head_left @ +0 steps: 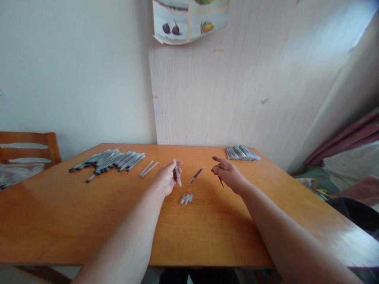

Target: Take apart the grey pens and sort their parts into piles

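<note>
Over the middle of the table, my left hand (169, 177) is closed around a whitish translucent pen barrel (178, 176), which tilts downward. To its right, my right hand (227, 172) has a thin dark pen refill (220, 181) pinched and slanting down, with some fingers stretched out. Between the hands a dark refill (196, 175) lies on the wood. Several small clear pen caps (186, 198) sit together nearer to me. Two empty-looking pale barrels (149, 169) rest left of my left hand.
A wide pile of pens with dark ends (111, 159) covers the table's left back. Another bundle of pens (242, 153) lies at the right back. The wooden table (118, 221) meets a wall with a fruit poster (189, 23). A wooden chair (26, 148) stands at left.
</note>
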The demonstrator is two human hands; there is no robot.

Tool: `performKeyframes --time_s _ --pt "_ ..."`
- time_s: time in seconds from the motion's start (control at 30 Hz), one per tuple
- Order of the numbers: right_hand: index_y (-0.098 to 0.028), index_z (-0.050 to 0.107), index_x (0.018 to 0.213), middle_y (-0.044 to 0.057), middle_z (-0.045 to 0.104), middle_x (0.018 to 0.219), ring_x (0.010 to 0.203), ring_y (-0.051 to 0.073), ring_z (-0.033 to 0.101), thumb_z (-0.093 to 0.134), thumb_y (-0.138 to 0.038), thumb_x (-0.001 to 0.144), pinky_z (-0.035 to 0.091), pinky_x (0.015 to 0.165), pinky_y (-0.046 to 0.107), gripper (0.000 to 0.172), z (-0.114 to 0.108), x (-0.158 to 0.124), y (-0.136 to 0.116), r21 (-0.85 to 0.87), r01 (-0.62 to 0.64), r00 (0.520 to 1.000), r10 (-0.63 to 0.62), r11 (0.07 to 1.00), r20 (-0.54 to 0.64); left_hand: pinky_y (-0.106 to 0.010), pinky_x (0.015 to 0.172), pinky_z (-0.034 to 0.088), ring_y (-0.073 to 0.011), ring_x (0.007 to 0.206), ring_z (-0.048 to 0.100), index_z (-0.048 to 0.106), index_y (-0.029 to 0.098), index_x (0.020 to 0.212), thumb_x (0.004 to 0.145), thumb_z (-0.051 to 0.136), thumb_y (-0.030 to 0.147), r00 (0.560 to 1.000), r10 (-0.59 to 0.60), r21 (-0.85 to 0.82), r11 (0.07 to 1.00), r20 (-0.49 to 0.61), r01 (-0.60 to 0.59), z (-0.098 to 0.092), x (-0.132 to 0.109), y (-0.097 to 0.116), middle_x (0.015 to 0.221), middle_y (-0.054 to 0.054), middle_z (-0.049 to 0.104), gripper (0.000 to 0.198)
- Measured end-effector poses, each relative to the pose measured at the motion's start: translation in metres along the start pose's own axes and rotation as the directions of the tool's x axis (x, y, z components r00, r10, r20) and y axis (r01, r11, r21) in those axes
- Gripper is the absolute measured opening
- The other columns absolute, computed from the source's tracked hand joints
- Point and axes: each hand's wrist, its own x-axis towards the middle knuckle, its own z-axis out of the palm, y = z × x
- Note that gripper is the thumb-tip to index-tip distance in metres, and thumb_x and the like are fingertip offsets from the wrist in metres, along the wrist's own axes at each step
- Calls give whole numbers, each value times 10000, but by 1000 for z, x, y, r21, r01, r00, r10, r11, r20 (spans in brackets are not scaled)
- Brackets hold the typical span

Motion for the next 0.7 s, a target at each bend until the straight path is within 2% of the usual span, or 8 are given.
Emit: performKeyframes --time_s 0.07,0.17,0.4,0.53,0.7 --pt "-146 457 1341 33 633 818 703 129 571 549 -228 764 388 532 218 590 3 -3 -4 141 -46 999 44 989 19 -193 453 351 -78 466 482 650 153 966 876 551 403 992 -68 23 998 103 66 4 -6 -2 587 9 550 284" --pt "-140 492 1294 38 647 804 670 120 576 600 -221 731 392 519 213 578 6 -5 -10 311 -77 997 74 947 22 -198 480 390 -79 479 495 644 154 1023 882 549 399 955 -146 78 988 256 130 11 -15 -6 611 7 556 299" --pt "-190 466 1155 43 689 790 697 156 650 698 -240 698 475 563 238 515 9 -8 -23 571 -54 979 156 819 -132 -208 488 397 -81 486 494 620 164 1097 881 538 457 819 -275 202 959 504 197 21 -28 -14 632 17 534 373" --pt "-213 443 1117 21 688 781 728 161 672 719 -242 682 495 575 234 515 10 -7 -27 622 0 961 172 783 -217 -209 469 380 -79 472 499 615 164 1112 864 550 494 754 -330 297 936 568 186 22 -33 -14 649 17 535 418" --pt "-215 427 1101 30 693 819 733 158 677 723 -265 681 508 593 239 516 12 -4 -23 619 74 941 150 782 -302 -220 466 388 -83 466 506 614 157 1098 854 553 512 750 -338 340 927 569 159 22 -33 -11 664 15 532 435"
